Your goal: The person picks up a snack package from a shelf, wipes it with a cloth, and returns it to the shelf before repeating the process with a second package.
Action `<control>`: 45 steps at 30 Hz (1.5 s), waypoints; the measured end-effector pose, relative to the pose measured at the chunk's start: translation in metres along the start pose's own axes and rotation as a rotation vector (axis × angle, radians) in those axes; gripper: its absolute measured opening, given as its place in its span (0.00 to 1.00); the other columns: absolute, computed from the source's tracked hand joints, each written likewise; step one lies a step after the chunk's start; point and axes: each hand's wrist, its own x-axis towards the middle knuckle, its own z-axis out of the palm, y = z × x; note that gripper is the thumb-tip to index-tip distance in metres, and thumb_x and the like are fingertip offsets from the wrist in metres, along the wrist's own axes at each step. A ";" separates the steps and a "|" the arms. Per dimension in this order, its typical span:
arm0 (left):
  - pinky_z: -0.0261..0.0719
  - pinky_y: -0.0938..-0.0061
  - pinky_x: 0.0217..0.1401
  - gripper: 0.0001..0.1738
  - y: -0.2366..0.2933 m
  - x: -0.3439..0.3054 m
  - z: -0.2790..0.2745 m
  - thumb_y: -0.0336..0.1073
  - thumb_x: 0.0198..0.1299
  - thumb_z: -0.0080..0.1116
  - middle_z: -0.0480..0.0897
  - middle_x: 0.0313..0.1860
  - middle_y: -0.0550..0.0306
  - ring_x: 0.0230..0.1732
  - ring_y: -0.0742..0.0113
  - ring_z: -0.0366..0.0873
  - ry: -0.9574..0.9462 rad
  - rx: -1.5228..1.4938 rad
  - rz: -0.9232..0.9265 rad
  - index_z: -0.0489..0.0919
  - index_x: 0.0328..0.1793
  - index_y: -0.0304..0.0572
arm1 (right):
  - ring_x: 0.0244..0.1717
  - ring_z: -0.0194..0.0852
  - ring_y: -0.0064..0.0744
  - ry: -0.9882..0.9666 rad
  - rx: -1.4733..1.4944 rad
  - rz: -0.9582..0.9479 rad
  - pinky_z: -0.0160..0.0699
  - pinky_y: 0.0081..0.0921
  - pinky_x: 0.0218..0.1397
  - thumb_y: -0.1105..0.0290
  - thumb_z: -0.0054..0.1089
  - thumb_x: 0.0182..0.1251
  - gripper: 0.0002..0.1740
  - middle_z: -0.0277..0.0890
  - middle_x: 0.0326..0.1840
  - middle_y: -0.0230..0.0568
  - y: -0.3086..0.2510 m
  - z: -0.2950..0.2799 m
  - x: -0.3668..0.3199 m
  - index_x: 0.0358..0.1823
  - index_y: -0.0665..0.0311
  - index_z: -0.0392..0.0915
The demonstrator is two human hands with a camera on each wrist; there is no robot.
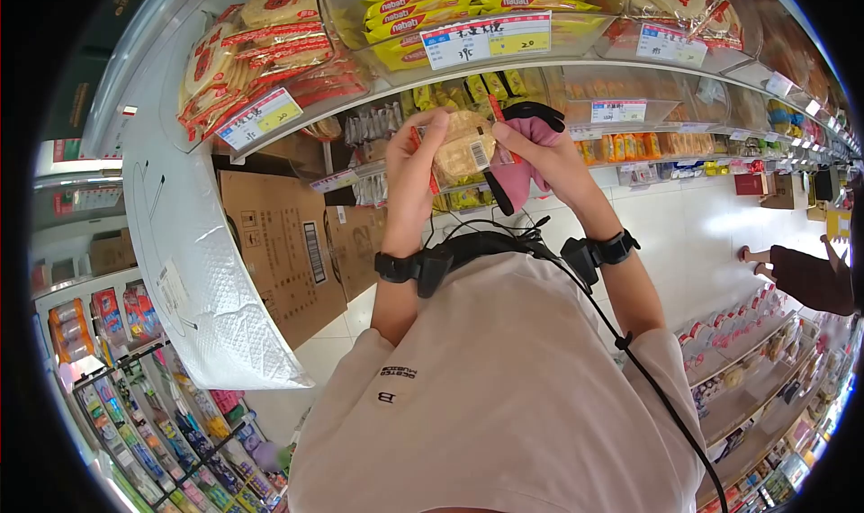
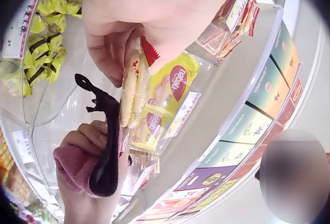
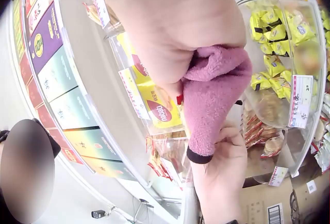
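Head view: we see a clear-wrapped pack of round pale crackers with red ends [image 1: 463, 146] held up in the air between both hands, just in front of the front edge of the white store shelf [image 1: 576, 63]. The left hand [image 1: 416, 166] grips the pack's left side, its fingers curled round the wrapper. The right hand [image 1: 544, 157] touches the pack's right end while clenching a pink fuzzy cloth with a black trim [image 1: 515, 182] in its palm. Above the pack, yellow snack packets [image 1: 432, 4] lie in a clear bin behind a white and yellow price tag [image 1: 486, 40]. A brown cardboard box [image 1: 279, 243] stands on the floor under the shelf's left end.

Left wrist view: we see the left hand [image 2: 154, 12] pinching the cracker pack [image 2: 132, 87] from above, the pack hanging edge-on. Below it, the right hand [image 2: 85, 141] closes on the pink cloth [image 2: 75, 164]. A yellow snack packet [image 2: 172, 85] sits behind the clear bin wall.

Right wrist view: we see the right hand [image 3: 170, 33] clamped on the pink cloth [image 3: 214, 100], which hangs over the left hand [image 3: 221, 172]. The pack itself is almost wholly hidden here.
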 end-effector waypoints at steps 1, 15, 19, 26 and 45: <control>0.79 0.77 0.53 0.19 0.001 -0.001 0.000 0.40 0.70 0.63 0.84 0.53 0.52 0.50 0.74 0.81 0.015 -0.029 -0.001 0.79 0.58 0.32 | 0.15 0.60 0.07 0.001 0.005 -0.012 0.50 0.15 0.14 0.62 0.65 0.72 0.13 0.74 0.22 0.23 0.003 0.000 0.000 0.31 0.61 0.79; 0.80 0.75 0.54 0.18 -0.004 0.002 -0.006 0.37 0.69 0.61 0.85 0.51 0.54 0.50 0.71 0.83 0.006 -0.171 0.014 0.78 0.59 0.31 | 0.43 0.82 0.23 0.184 0.353 0.172 0.84 0.24 0.44 0.61 0.58 0.77 0.11 0.83 0.43 0.33 0.042 -0.014 -0.004 0.48 0.62 0.80; 0.79 0.79 0.51 0.20 -0.002 -0.001 -0.011 0.38 0.68 0.61 0.86 0.50 0.56 0.48 0.74 0.83 -0.046 -0.108 -0.048 0.80 0.60 0.32 | 0.52 0.84 0.29 0.269 0.491 0.173 0.87 0.28 0.53 0.61 0.58 0.77 0.14 0.83 0.51 0.39 0.026 -0.010 -0.002 0.52 0.64 0.80; 0.72 0.83 0.41 0.17 -0.006 -0.006 -0.008 0.40 0.68 0.63 0.84 0.42 0.63 0.40 0.81 0.78 -0.051 -0.003 -0.108 0.83 0.54 0.34 | 0.48 0.76 0.17 0.018 0.229 0.158 0.76 0.20 0.52 0.67 0.60 0.76 0.15 0.81 0.49 0.33 0.034 0.003 -0.015 0.55 0.71 0.78; 0.69 0.84 0.36 0.18 0.000 -0.011 -0.004 0.43 0.67 0.65 0.84 0.38 0.66 0.35 0.83 0.75 -0.036 0.043 -0.078 0.85 0.52 0.35 | 0.10 0.50 0.09 0.136 0.001 0.107 0.43 0.17 0.11 0.61 0.61 0.76 0.13 0.72 0.20 0.21 0.026 0.009 -0.021 0.40 0.64 0.81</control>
